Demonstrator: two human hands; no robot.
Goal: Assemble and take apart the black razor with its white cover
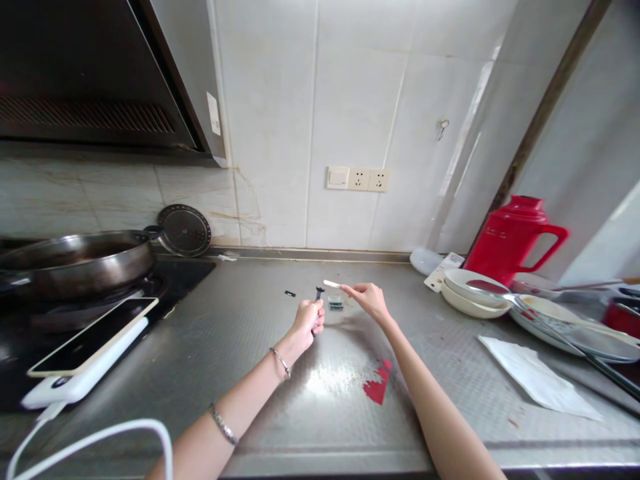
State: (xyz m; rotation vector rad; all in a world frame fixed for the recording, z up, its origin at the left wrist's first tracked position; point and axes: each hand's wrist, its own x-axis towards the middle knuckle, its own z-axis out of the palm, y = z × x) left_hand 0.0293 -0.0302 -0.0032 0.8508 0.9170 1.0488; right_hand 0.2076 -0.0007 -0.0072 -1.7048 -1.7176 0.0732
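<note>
My left hand (307, 320) is closed in a fist around a black razor handle (319, 293), whose T-shaped head sticks up above the fingers. Between the thumb and fingers of my right hand (367, 299) is a thin white strip (331, 284), its free end pointing left toward the razor head. The strip's exact kind is too small to tell. Just below it on the counter lies a small clear and dark green pack (335, 304). A short black piece (290, 293) rests left of the razor handle.
A steel pan (80, 260) sits on the stove at left, near a phone on a white power bank (95, 363) with a cable. Torn red paper (377, 383) lies on the metal counter (240, 347). At right are a white napkin (537, 375), stacked bowls (473, 303) and a red thermos (510, 237).
</note>
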